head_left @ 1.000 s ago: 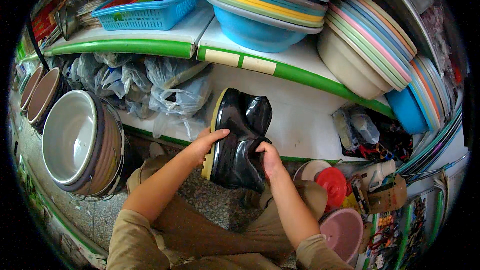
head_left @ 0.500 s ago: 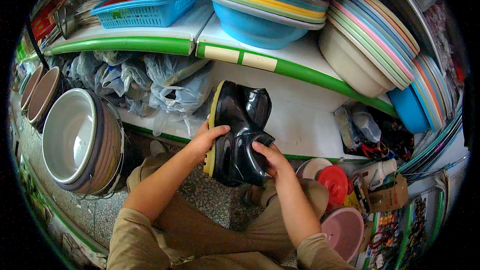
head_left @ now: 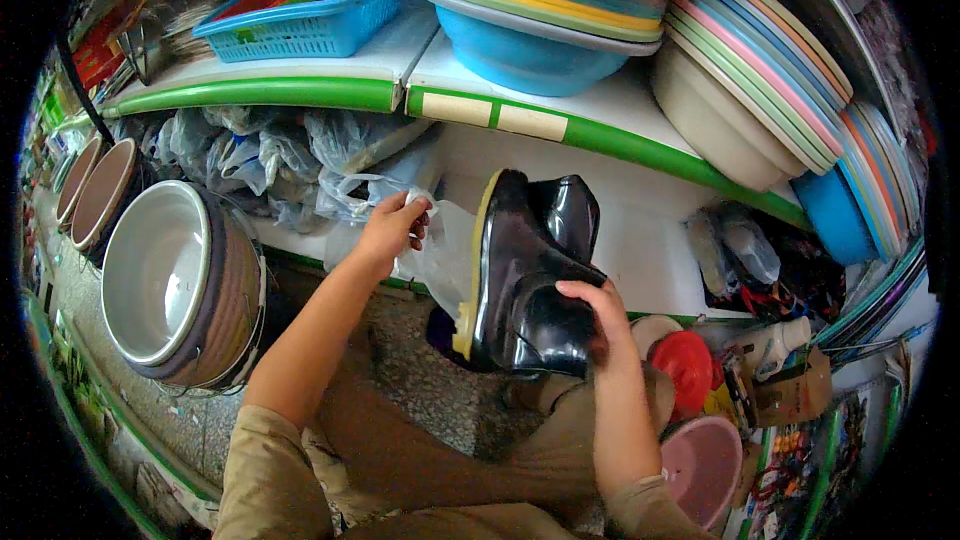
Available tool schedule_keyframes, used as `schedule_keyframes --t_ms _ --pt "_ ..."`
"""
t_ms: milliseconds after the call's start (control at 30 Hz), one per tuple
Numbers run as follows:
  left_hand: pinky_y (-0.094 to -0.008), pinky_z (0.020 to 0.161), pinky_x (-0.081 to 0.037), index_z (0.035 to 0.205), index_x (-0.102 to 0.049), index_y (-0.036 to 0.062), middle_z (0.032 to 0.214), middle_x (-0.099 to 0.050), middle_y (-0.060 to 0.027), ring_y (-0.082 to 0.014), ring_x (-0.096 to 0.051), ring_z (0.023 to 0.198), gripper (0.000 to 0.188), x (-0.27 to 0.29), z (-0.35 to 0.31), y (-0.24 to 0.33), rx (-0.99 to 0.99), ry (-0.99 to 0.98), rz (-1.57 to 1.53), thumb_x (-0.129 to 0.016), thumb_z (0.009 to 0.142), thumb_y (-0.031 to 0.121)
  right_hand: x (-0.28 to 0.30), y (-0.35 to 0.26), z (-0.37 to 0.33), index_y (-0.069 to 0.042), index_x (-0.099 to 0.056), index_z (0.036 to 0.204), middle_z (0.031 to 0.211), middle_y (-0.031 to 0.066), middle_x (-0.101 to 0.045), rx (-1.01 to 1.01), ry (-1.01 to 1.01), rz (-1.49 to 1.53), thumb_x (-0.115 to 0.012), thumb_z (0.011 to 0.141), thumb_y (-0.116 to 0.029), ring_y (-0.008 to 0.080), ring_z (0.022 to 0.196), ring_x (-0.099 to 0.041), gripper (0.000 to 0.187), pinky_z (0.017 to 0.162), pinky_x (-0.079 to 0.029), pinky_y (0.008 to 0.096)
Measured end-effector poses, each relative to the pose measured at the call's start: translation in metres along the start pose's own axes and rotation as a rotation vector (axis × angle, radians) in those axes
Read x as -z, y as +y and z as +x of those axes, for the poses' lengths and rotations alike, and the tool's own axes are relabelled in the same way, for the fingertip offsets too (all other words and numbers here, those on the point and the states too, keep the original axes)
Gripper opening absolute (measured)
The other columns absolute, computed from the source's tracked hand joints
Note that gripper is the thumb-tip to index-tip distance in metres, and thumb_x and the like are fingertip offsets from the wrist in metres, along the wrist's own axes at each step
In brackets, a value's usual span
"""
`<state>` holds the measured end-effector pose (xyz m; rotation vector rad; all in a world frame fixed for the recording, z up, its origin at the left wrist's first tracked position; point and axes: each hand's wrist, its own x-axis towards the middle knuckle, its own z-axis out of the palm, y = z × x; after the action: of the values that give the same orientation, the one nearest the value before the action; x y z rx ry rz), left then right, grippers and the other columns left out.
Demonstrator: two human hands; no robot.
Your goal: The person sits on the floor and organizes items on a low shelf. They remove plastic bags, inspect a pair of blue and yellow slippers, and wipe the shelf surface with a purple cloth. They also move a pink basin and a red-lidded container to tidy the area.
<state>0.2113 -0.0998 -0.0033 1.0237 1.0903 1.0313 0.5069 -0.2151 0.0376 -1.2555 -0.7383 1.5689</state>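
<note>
A pair of shiny black rubber boots with yellowish soles is held up in front of my body. My right hand grips them on their right side, thumb on top and the other fingers hidden behind. Left of the boots, my left hand pinches the edge of a thin clear plastic bag. That bag hangs between my fingers and the yellow soles. I cannot tell whether it touches the boots.
Stacked basins and a blue basket fill the upper shelf. Bagged goods crowd the lower white shelf. Nested buckets stand left on the speckled floor; a pink tub and red lid are right.
My left hand has let go of the boots' soles and moved up and left, taking hold of the clear bag. The boots have shifted right in view, still in my right hand.
</note>
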Motion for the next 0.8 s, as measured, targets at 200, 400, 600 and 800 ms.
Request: schedule_keyframes --t_ms 200,400,600,800 --pt "-0.0308 0.056 -0.041 0.088 -0.058 0.0027 0.072 -0.056 -0.0041 -0.0117 -0.05 0.063 0.028 -0.011 0.013 0.002 -0.218 -0.016 0.532 -0.054 0.093 0.03 0.011 -0.009 -0.009 0.0 -0.06 0.108 0.091 0.0086 -0.067 -0.04 -0.132 -0.084 -0.072 0.068 -0.007 0.0204 0.077 -0.065 0.042 0.074 -0.053 0.0335" --pt "-0.0295 0.062 -0.04 0.091 -0.064 0.0012 0.073 -0.056 -0.0022 -0.0107 -0.048 0.069 0.029 -0.041 0.004 0.054 -0.188 -0.117 0.646 -0.057 0.092 0.029 0.022 -0.005 -0.015 0.0 -0.061 0.11 0.088 0.0066 -0.066 -0.165 -0.274 -0.27 -0.076 0.066 -0.007 0.0185 0.082 -0.064 0.047 0.079 -0.05 0.0306" --pt "-0.0305 0.064 -0.042 0.087 -0.062 -0.0023 0.07 -0.057 -0.0041 -0.014 -0.05 0.066 0.027 -0.051 0.027 0.075 -0.548 0.171 0.672 -0.058 0.09 0.025 0.017 0.009 -0.01 0.002 -0.063 0.106 0.091 0.0052 -0.067 -0.005 -0.263 -0.505 -0.073 0.068 -0.005 0.0155 0.082 -0.061 0.039 0.079 -0.048 0.029" --pt "-0.0275 0.063 -0.043 0.084 -0.06 -0.0006 0.071 -0.058 -0.0014 -0.0117 -0.053 0.066 0.021 -0.067 -0.019 0.069 -0.486 0.317 0.204 -0.057 0.091 0.019 0.046 0.018 0.002 -0.003 -0.061 0.11 0.097 0.0218 -0.067 0.269 0.291 -0.926 -0.07 0.07 -0.023 0.0389 0.094 -0.063 0.045 0.084 -0.048 0.0417"
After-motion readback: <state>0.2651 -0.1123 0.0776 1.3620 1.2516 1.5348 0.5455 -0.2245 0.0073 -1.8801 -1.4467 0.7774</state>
